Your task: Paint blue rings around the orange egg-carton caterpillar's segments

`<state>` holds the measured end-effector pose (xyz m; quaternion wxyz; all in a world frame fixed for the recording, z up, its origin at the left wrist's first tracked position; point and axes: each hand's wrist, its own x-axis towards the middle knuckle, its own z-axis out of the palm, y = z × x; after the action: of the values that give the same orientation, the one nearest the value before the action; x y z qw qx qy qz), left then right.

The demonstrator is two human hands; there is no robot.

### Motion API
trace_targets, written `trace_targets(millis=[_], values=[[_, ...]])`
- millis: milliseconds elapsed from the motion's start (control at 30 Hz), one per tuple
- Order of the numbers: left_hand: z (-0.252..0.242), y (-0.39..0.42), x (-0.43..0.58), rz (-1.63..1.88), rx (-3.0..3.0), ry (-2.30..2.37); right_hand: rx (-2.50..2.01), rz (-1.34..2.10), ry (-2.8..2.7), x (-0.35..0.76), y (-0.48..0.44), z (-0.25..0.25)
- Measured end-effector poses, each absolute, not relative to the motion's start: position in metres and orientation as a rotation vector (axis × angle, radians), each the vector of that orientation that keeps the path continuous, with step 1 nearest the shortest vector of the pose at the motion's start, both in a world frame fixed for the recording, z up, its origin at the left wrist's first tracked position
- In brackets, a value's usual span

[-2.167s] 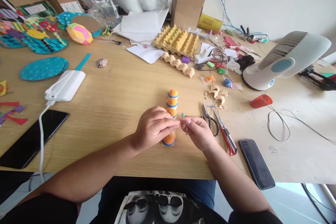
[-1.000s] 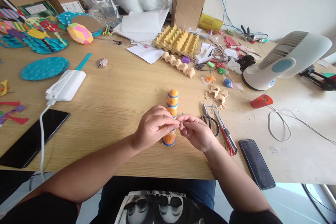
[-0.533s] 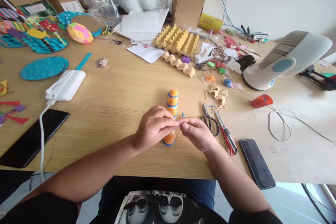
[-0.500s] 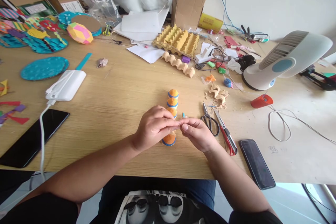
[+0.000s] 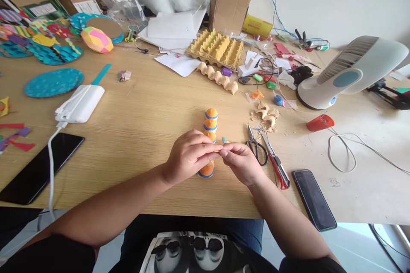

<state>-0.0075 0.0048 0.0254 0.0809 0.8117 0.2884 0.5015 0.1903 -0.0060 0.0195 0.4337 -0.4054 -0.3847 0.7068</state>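
Observation:
An orange bumpy strip (image 5: 210,124) with blue bands lies lengthwise on the wooden table, its middle hidden under my hands. Over its left side, my left hand (image 5: 191,153) is closed in a pinch, fingertips meeting those of the other hand. My right hand (image 5: 240,161) also pinches, just right of the strip. A tiny orange sliver shows between the fingertips; what it is cannot be made out. A small blue piece (image 5: 224,140) lies just beyond my right hand. Black-handled scissors (image 5: 256,147) and a red utility knife (image 5: 277,164) rest to the right.
Phones lie at right (image 5: 314,199) and left (image 5: 41,168), near a white power bank (image 5: 80,103). A white fan (image 5: 346,72) and an orange cup (image 5: 319,123) stand right. Behind are a yellow egg tray (image 5: 215,50), a cardboard box (image 5: 229,8) and scraps.
The fingertips have shifted very slightly, and an orange sliver now shows between them. Both hands otherwise keep their place over the strip.

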Motion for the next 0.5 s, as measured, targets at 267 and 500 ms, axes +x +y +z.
trace_targets(millis=[267,500], values=[[0.0262,0.0054,-0.0095,1.501,2.41,0.854,-1.012,1.77,-0.979,0.1931,-0.005,0.0191],[0.0286,0.0046,-0.0092,1.519,2.383,0.859,-0.972,1.832,-0.989,0.193,-0.0045,0.0187]])
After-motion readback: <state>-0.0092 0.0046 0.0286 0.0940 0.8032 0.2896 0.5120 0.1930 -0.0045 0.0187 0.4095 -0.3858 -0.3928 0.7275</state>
